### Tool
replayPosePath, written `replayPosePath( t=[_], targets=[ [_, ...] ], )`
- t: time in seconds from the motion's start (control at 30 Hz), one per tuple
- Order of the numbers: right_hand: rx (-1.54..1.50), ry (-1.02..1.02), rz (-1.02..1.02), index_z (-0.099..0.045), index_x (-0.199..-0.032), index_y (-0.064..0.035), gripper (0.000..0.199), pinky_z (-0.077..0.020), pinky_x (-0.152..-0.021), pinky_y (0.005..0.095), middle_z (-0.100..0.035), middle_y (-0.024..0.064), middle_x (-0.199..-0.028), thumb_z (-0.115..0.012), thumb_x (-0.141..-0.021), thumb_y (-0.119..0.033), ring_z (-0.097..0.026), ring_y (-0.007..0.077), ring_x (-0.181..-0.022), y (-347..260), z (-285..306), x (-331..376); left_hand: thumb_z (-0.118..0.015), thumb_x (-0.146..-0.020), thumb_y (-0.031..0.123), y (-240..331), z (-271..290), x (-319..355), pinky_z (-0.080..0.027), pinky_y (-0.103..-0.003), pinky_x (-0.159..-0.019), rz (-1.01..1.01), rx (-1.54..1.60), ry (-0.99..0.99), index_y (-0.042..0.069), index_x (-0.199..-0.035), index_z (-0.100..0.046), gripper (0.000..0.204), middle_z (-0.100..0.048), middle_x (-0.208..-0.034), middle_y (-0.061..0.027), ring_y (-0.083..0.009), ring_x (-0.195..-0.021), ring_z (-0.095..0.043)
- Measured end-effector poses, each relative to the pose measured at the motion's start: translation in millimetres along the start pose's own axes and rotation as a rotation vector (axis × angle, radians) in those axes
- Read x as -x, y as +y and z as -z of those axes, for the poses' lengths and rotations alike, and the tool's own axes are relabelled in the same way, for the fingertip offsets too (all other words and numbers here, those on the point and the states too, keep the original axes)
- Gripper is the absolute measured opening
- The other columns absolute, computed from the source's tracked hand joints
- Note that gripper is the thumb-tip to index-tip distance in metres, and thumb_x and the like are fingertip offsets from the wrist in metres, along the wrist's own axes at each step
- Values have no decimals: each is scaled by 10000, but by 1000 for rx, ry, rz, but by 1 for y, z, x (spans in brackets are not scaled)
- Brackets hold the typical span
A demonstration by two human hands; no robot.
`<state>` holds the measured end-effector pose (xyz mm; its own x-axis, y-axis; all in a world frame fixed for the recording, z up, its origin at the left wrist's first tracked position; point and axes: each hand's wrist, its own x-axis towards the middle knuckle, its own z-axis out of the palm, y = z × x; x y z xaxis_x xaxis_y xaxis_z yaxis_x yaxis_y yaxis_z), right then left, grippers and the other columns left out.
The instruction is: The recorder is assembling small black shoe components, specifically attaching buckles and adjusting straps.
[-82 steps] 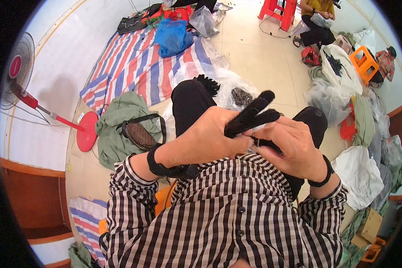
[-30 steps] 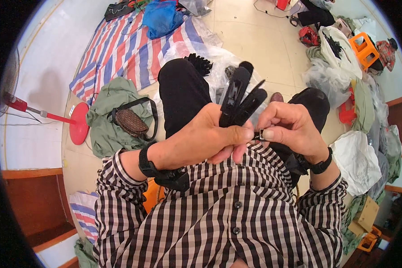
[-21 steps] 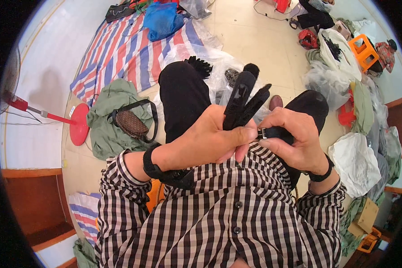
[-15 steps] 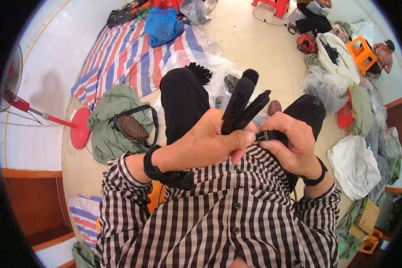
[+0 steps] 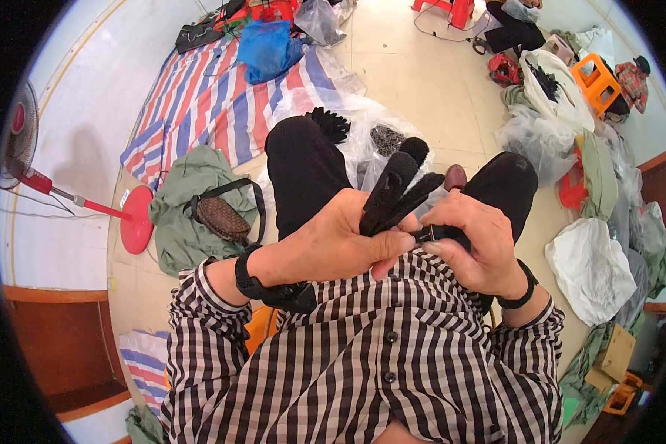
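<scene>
Above my lap, my left hand (image 5: 325, 240) is closed round several black fabric straps (image 5: 388, 191), whose rounded, fuzzy ends stick up past the fingers. My right hand (image 5: 477, 243) pinches a black strap end with a small buckle (image 5: 425, 234) between thumb and forefinger. That buckle sits right by my left thumb tip. How the strap runs inside both hands is hidden. Both wrists wear black bands. Between my knees lies a clear plastic bag (image 5: 362, 111) with small dark pieces (image 5: 386, 139) on it, and a bundle of black straps (image 5: 329, 124) is beside my left knee.
A red-based fan (image 5: 135, 220) stands at the left, near a brown pouch (image 5: 223, 220) on green cloth. Striped sheeting (image 5: 207, 111) carries a blue bag (image 5: 266, 52). White sacks (image 5: 590, 270), plastic bags and an orange stool (image 5: 596, 83) line the right. A person (image 5: 633, 85) is at far right.
The straps in my left hand have dipped slightly down and to the left. The buckle has shifted a little left and down with my right fingers. Both hands keep their hold.
</scene>
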<state>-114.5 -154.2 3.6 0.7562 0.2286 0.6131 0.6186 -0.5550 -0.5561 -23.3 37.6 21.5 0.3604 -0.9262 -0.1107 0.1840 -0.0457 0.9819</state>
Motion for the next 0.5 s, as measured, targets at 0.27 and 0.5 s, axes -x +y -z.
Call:
replayPosePath(
  t=[0.27, 0.5],
  targets=[
    [-162, -7, -126, -560, -920, 0, 214, -458, -607, 299, -587, 116, -790, -653, -761, -108, -592, 270, -687, 0, -1, 10, -573, -889, 165, -3, 2, -1, -282, -169, -359, 98, 140, -86, 47, -993, -554, 158, -557, -563, -33, -27, -408, -421],
    [-337, 3, -243, -560, -939, -4, 231, -462, -620, 299, -596, 107, -803, -646, -785, -154, -596, 270, -688, 6, -3, 18, -540, -898, 148, -6, -1, -2, -281, -168, -367, 86, 134, -76, 43, -988, -556, 139, -559, -574, -31, -19, -412, -403]
  ],
)
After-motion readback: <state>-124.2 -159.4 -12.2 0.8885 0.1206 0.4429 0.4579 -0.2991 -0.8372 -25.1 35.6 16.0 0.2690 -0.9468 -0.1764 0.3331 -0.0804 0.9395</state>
